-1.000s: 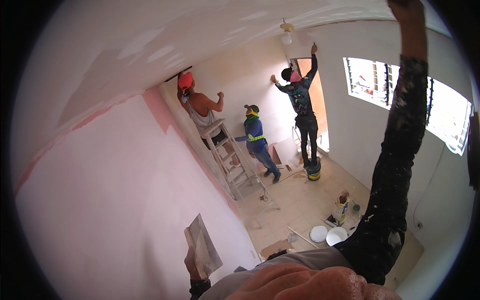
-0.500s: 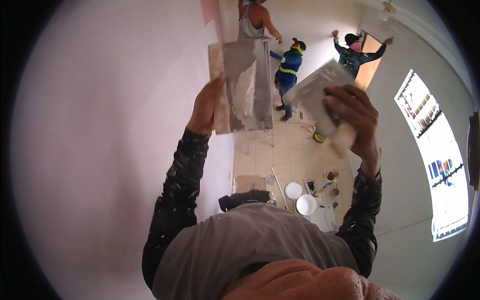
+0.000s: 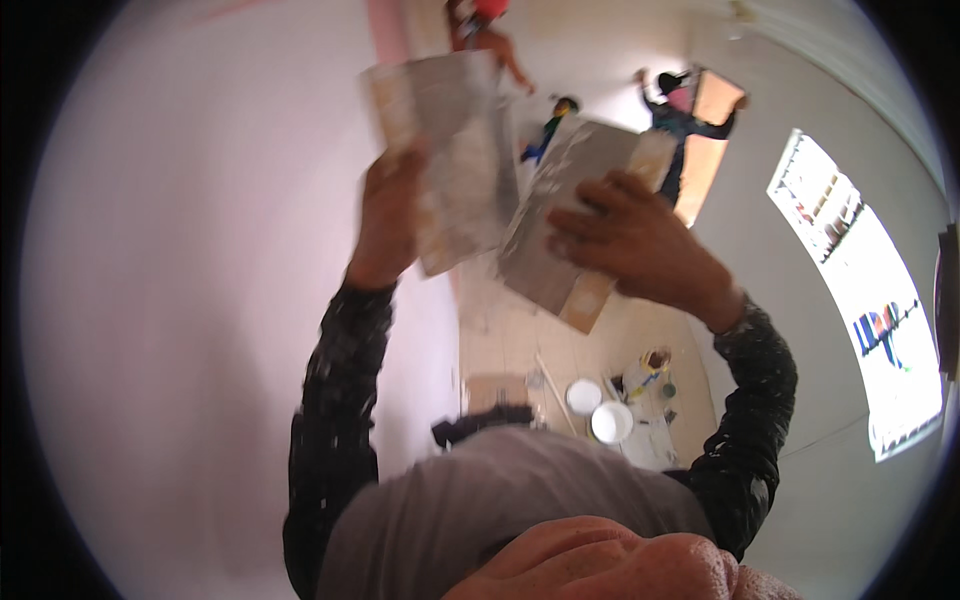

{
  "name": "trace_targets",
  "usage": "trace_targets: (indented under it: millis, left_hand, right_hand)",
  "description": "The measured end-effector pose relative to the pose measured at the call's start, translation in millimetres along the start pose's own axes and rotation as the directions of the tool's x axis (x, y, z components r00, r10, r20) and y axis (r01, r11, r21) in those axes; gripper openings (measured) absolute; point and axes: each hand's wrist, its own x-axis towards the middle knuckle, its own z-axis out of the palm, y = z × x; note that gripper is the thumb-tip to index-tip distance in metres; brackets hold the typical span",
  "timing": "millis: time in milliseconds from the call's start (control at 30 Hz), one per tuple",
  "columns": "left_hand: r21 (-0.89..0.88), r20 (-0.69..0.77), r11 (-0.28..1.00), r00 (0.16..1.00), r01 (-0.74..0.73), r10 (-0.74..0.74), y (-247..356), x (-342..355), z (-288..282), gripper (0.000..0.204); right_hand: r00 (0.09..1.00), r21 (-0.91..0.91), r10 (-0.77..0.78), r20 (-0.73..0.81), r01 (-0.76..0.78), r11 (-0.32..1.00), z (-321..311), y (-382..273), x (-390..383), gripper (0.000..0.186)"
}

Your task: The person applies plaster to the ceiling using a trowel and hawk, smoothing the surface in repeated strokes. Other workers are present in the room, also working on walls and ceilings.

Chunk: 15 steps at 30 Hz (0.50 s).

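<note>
1. Flat grey scraper [image 3: 540, 235], held up at a slant in front of the person's chest: the right hand [image 3: 635, 240] has hold of it, fingers bent across its face. A tan strip runs along the side nearest that hand, and pale paste clings to the opposite edge.
2. The left hand [image 3: 390, 215] is closed on the tan edge of a second scraper [image 3: 455, 150], a broad plate smeared with pale paste and blurred at its rim.
3. The two plates come together edge to edge as I see them, the right one's lower corner by the left one's side; whether they really touch I cannot tell.
4. Both arms wear black sleeves [image 3: 755, 390] flecked with white, and between them is a grey shirt [image 3: 500, 490].
5. Down on the tiled floor [image 3: 510, 345] stands a round white tub [image 3: 612, 424], with a white disc [image 3: 583, 397] just beside it. A long stick [image 3: 553, 388] lies to their left, near a brown sheet [image 3: 490, 392].
6. A pale pink wall [image 3: 200, 300] rises on the left; a bright window [image 3: 850, 260] is set in the grey wall on the right.
7. Farther off, a co-worker in a red cap [image 3: 490, 8] has an arm lowered, another in blue is partly hidden behind the plates, and a third, in dark clothes, spreads both arms near an orange door [image 3: 712, 100].
</note>
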Motion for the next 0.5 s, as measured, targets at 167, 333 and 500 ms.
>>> trace_targets:
  millis: [167, 333, 500]
  left_hand:
    - [-0.480, -0.090, 0.770, 0.849, 0.421, -0.521, 5.6, -17.4, -102.8, 0.081]
    - [-0.102, -0.254, 0.899, 0.863, 0.425, -0.437, -3.7, -21.4, -119.8, 0.069]
    - [-0.684, -0.175, 0.472, 0.502, 0.557, -0.847, 56.3, -109.7, -134.5, 0.053]
  right_hand:
    - [0.891, 0.238, 0.194, -0.411, -0.101, 0.966, 18.7, 39.2, 3.2, 0.034]
    - [-0.055, 0.842, 0.847, -0.529, 0.086, 0.532, 10.3, 235.8, -15.3, 0.038]
    - [-0.392, 0.675, 0.811, -0.434, 0.455, 0.581, -32.8, 338.4, 51.0, 0.044]
